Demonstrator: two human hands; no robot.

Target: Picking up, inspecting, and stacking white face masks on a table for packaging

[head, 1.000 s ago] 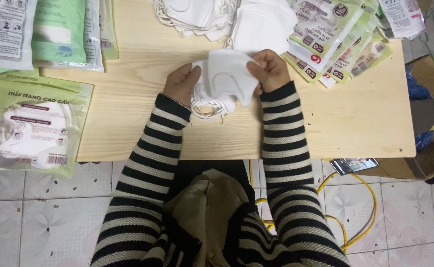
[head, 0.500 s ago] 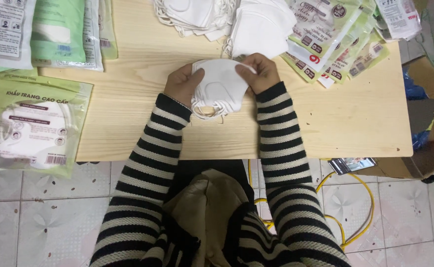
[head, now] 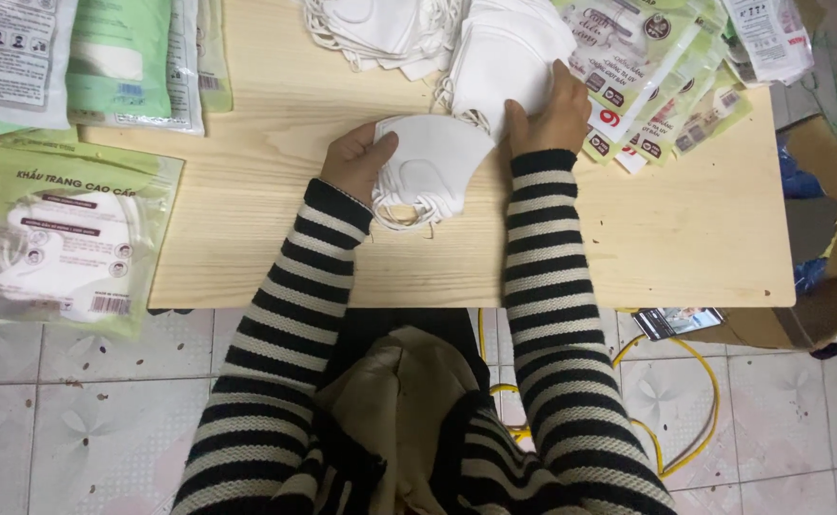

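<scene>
I note a small stack of folded white fabric face masks [head: 430, 170] lying just above the centre of the frame on the pale wooden tabletop [head: 275, 229], its thin white ear loops spilling out along the lower edge. My left hand [head: 357, 162] grips this stack from its left side, thumb laid over the top mask and fingers curled beneath. My right hand [head: 554, 113] is off the stack and up to its right, resting palm down with fingers loosely spread on a separate pile of loose white masks [head: 504, 52] at the upper centre; I cannot tell whether it is pinching one. A second heap of loose white masks with tangled loops [head: 376, 29] sits just to the left of that pile, against the top edge. A fan of flat green-and-clear plastic packets [head: 662, 81] spreads across the upper right, touching the right hand's far side. Sealed green and white packets [head: 104, 57] lie in the upper left, and one larger filled green packet with a clear window [head: 61, 243] overhangs the table's left edge. Both forearms wear black-and-white striped sleeves [head: 547, 277]. Below the table, a yellow cable [head: 700, 381] loops over the patterned tile floor [head: 75, 420] at lower right.
</scene>
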